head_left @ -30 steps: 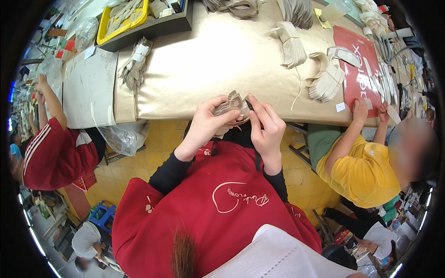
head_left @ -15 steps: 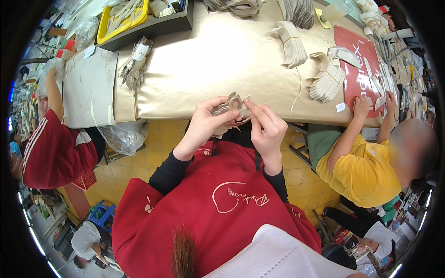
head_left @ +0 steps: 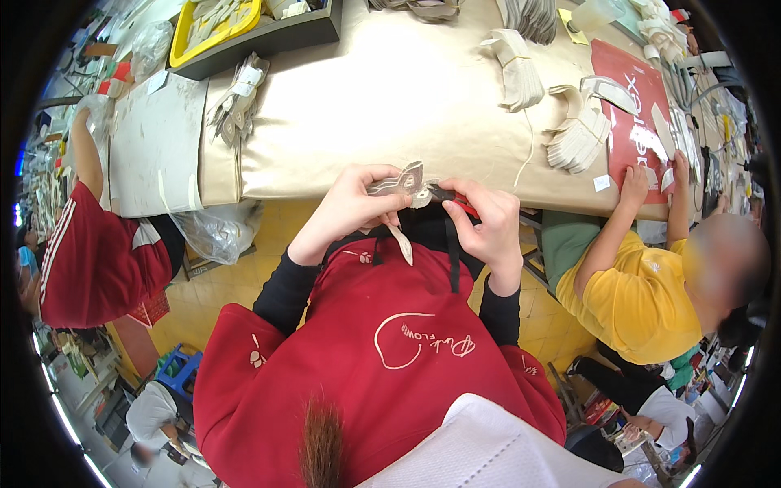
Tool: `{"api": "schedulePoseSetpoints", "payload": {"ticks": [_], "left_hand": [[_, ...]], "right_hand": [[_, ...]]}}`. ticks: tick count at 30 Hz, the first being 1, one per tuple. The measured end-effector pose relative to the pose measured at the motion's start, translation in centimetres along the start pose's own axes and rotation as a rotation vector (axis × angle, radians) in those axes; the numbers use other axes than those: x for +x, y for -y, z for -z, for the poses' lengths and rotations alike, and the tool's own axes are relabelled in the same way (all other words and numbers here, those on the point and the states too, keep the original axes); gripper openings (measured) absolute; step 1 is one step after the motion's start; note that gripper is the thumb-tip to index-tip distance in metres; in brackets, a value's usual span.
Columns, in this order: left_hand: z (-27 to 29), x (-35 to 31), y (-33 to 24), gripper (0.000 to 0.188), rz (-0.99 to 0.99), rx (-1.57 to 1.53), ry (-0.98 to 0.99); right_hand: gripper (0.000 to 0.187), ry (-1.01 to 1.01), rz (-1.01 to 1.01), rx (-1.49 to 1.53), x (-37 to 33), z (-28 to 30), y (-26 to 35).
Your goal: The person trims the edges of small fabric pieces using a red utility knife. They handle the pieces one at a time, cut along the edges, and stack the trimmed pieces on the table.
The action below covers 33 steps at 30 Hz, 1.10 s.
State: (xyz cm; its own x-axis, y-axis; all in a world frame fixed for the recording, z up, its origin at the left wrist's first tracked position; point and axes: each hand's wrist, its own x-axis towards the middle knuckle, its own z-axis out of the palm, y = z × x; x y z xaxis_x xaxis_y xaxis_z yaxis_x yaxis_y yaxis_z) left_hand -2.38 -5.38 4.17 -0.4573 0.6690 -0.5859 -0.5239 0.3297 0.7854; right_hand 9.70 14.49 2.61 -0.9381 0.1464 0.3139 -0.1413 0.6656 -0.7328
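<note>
My left hand pinches a flat beige cut-out piece just in front of the table edge, above my red apron. My right hand is closed on a small dark tool with a red handle, whose tip meets the right side of the piece. A narrow beige strip hangs down from the piece between my hands. Whether the strip is still attached, I cannot tell.
The table has a beige cover with tied bundles of beige pieces, a yellow tray and a red mat. A person in yellow works at the right, another in red at the left.
The narrow strip now dangles below the piece. My hands stay close together at the table edge. The person on the left has raised an arm onto the table.
</note>
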Motion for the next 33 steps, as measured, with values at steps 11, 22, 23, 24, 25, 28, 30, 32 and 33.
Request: {"api": "schedulePoseSetpoints", "payload": {"ticks": [11, 22, 23, 24, 25, 28, 30, 32, 33], "left_hand": [[1.4, -0.2, -0.5, 0.022, 0.065, 0.014, 0.111], [1.0, 0.0, -0.1, 0.018, 0.069, -0.017, 0.082], [1.0, 0.0, -0.1, 0.018, 0.062, -0.013, 0.083], [1.0, 0.1, -0.1, 0.018, 0.067, -0.006, 0.083], [1.0, 0.1, -0.1, 0.018, 0.066, -0.003, 0.086], [1.1, 0.1, 0.0, 0.018, 0.068, -0.009, 0.1], [1.1, 0.0, 0.0, 0.018, 0.069, -0.015, 0.097], [1.0, 0.0, 0.1, 0.018, 0.07, -0.014, 0.082], [0.9, 0.0, 0.1, 0.018, 0.068, -0.016, 0.084]], "right_hand": [[0.022, 0.074, 0.089, 0.03, 0.3, 0.3, -0.3], [0.02, 0.035, 0.101, 0.03, 0.2, -0.1, -0.3], [0.02, 0.043, 0.096, 0.023, 0.2, -0.1, -0.4], [0.02, 0.05, 0.091, 0.016, 0.1, 0.0, -0.4], [0.02, 0.053, 0.081, 0.016, 0.1, 0.0, -0.4], [0.02, 0.057, 0.071, 0.026, 0.0, 0.1, -0.4], [0.02, 0.049, 0.085, 0.042, 0.0, 0.1, -0.4], [0.02, 0.049, 0.078, 0.031, 0.0, 0.0, -0.4], [0.02, 0.041, 0.08, 0.031, 0.0, 0.0, -0.4]]}}
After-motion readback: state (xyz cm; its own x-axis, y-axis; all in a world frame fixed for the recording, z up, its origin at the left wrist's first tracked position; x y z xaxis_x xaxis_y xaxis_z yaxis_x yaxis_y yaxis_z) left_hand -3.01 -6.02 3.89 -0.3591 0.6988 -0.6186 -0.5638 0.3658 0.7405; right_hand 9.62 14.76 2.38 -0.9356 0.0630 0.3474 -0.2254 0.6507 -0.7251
